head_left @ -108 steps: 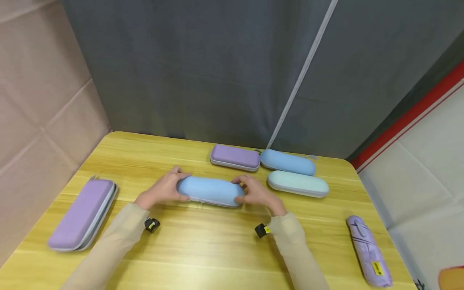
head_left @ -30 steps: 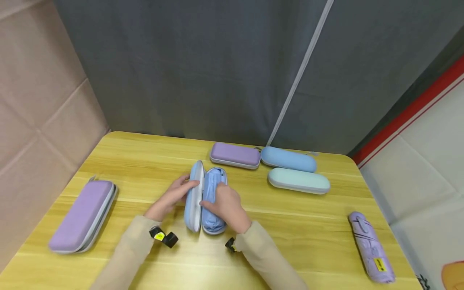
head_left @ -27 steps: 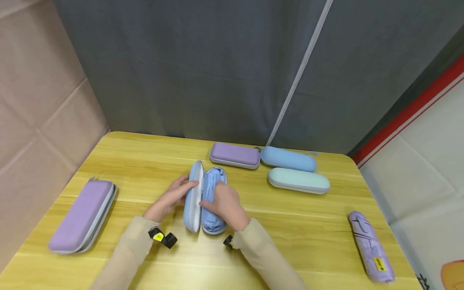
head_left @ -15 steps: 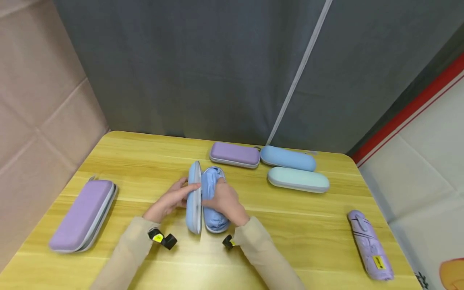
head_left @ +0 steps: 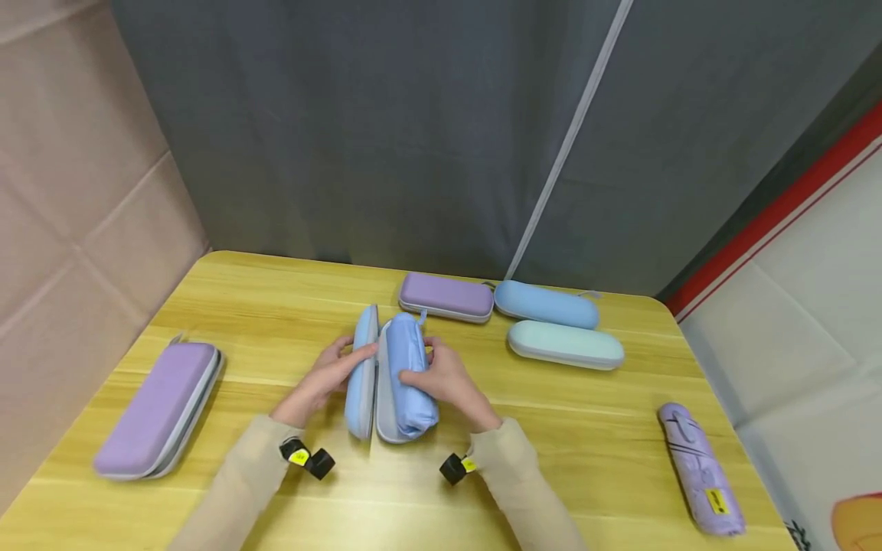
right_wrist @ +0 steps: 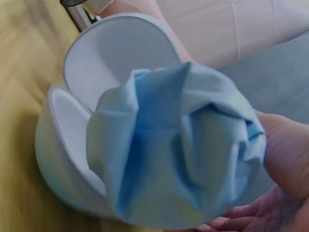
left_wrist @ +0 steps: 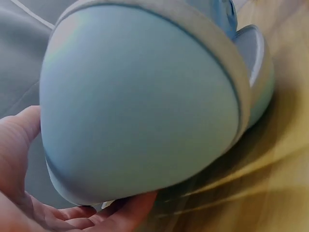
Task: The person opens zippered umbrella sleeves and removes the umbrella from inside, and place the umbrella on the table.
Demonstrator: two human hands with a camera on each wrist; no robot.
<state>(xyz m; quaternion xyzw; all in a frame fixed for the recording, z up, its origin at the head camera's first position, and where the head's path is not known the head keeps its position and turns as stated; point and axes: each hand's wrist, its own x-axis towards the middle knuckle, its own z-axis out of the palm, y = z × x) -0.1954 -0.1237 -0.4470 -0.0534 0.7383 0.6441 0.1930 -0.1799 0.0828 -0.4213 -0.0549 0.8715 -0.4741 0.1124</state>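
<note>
In the middle of the table a light blue zip case stands open, its lid point(head_left: 360, 386) raised on the left and its grey-lined base point(head_left: 384, 405) beside it. My left hand point(head_left: 329, 376) grips the lid, thumb at the rim and fingers behind; the rounded lid point(left_wrist: 140, 106) fills much of the left wrist view. With my right hand point(head_left: 451, 379) I hold a folded blue umbrella point(head_left: 408, 363), thumb on top, fingers round its far side. It is raised out of the base, over its right edge. The crumpled fabric end of the umbrella point(right_wrist: 174, 154) faces the right wrist camera.
A purple case point(head_left: 446, 295), a blue case point(head_left: 547, 304) and a mint case point(head_left: 566, 343) lie at the back. Another purple case point(head_left: 161, 409) is at the left. A folded purple umbrella point(head_left: 701, 468) lies near the table's right edge, and a grey curtain point(head_left: 379, 138) hangs behind.
At first the blue case lay shut crosswise between both hands. It was then turned lengthwise and opened. In the last half second my right hand has lifted the umbrella up out of its base.
</note>
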